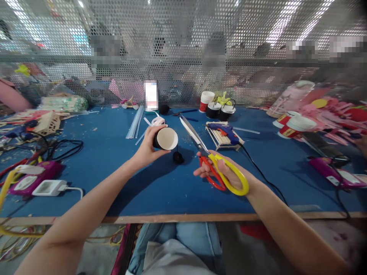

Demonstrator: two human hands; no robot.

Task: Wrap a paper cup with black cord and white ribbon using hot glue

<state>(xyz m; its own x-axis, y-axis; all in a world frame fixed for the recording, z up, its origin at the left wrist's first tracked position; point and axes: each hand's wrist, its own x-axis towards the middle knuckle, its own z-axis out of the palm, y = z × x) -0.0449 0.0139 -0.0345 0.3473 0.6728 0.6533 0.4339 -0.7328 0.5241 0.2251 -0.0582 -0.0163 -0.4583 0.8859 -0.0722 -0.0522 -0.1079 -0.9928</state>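
My left hand [149, 145] is wrapped round a paper cup [167, 139], dark outside and pale inside, tilted so its open mouth faces me. A small black ball of yarn [178, 157] lies just below the cup, with a dark strand running up toward it. In my right hand [220, 170] is a pair of scissors [233, 177] with one red and one yellow handle loop. Their blades point up and left, away from me, and look nearly closed. The blades and the cup are apart.
A blue glue gun [226, 131] rests on a wooden stick rack, its cord trailing right. Clear glue sticks [134, 122], pliers [189, 114] and several cups [213, 109] stand or lie farther back. Purple power strips [37, 177] sit at left and right. A perforated metal screen [177, 46] rises behind.
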